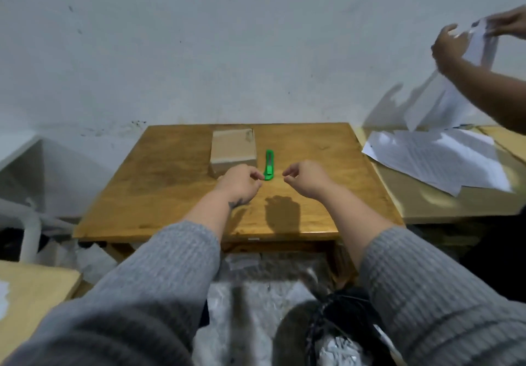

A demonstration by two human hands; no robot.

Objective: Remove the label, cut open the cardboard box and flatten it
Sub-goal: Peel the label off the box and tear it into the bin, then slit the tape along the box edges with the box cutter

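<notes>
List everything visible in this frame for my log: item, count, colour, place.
box: 1, brown cardboard, closed, far middle of the table
knife: 1, green, lying on the table just right of the box
table: 1, brown wood, centre, against the wall
side table: 1, pale wood, right of the table
papers: several sheets, white, spread on the side table
second person's hands: 2, top right, holding up white paper
board: 1, pale wood, lower left
wall: 1, pale grey, behind the tables
sleeves: 2, grey knit, foreground
left hand: 1, over the table near the box, fingers curled, empty
right hand: 1, right of the knife, fingers curled, empty
</notes>
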